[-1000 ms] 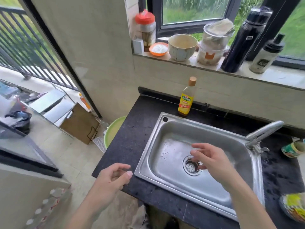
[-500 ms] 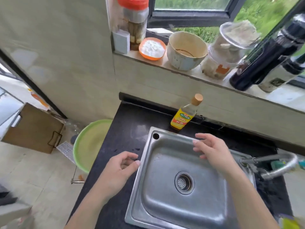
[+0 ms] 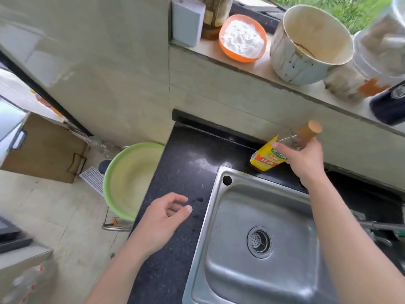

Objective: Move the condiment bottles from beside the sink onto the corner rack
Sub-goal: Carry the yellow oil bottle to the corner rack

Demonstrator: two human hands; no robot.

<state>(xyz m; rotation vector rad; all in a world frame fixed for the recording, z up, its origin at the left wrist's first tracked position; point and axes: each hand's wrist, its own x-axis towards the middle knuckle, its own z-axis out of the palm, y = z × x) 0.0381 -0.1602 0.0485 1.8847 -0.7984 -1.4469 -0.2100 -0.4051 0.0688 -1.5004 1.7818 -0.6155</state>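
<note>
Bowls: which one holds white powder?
The small orange bowl on the ledge; the large cream bowl beside it and the green basin on the floor hold none.

Left of the sink [image 3: 213,200], a broad strip of dark counter [image 3: 175,163] is left open up to the wall [image 3: 122,84], crossed only by the left hand [image 3: 162,218]. Behind the sink, the narrow strip is taken up by the bottle [image 3: 266,157] and the right hand [image 3: 304,161], and closed above by the crowded ledge [image 3: 260,68]. Right of the sink, passage is blocked by the faucet [image 3: 381,226].

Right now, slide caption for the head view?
Right hand grips yellow-labelled tan-capped bottle behind stainless steel sink; left hand hovers open above black counter.
</note>
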